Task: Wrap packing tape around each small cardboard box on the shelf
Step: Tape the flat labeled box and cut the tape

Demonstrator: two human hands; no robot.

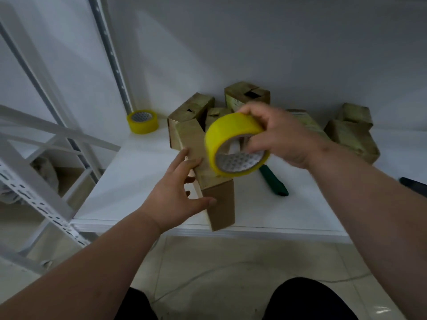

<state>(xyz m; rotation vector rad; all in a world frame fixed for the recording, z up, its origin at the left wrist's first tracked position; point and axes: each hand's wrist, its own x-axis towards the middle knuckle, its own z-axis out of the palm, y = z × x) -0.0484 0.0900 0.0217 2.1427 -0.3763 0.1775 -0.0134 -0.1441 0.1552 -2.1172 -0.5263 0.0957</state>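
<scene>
The left hand [178, 199] lies with spread, nearly straight fingers along the left side of a long cardboard box [203, 162], which stands at the shelf's [138, 172] front edge. The right hand [284, 137] grips a yellow tape roll [233, 144] just above the box, fingers curled over its rim.

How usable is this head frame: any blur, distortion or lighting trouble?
Head view: dim, flat light; right hand and the tape roll it holds are motion-smeared; left hand on the box is sharper; wide-angle lens bends the shelf posts.
</scene>
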